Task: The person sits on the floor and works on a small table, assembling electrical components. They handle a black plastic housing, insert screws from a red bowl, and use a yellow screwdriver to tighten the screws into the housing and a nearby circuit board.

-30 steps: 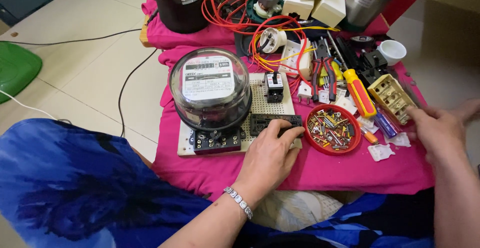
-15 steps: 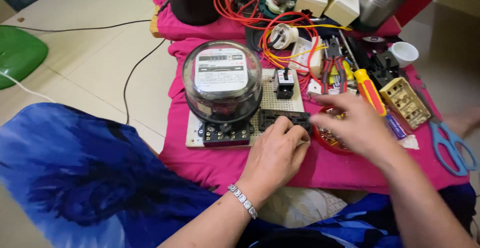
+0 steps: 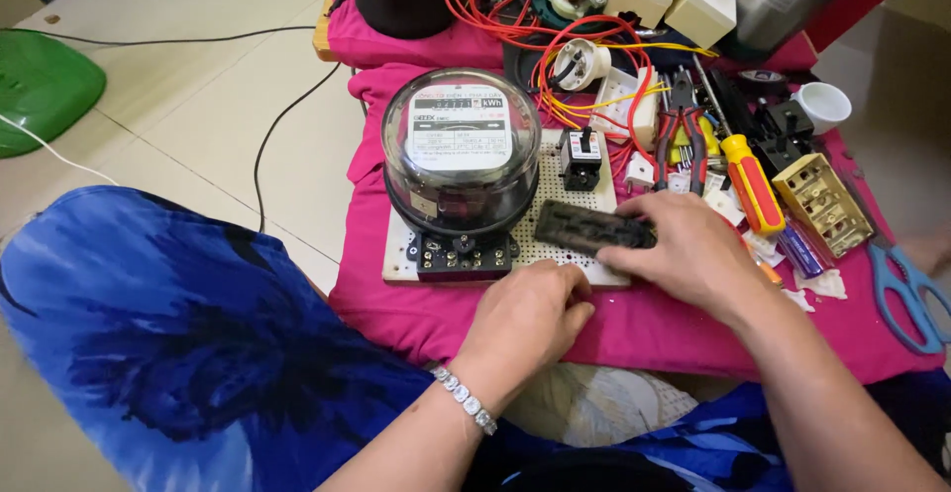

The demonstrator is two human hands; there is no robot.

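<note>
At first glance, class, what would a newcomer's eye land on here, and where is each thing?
The glass-domed electricity meter stands out at the centre, mounted on a white perforated board over a pink cloth. Just right of it, the right hand holds a dark rectangular part above the board, while the left hand rests at the board's near edge. Behind lies a tangle of red wires.

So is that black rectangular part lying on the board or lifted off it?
Lifted: the right hand holds the black part tilted above the perforated board.
</note>
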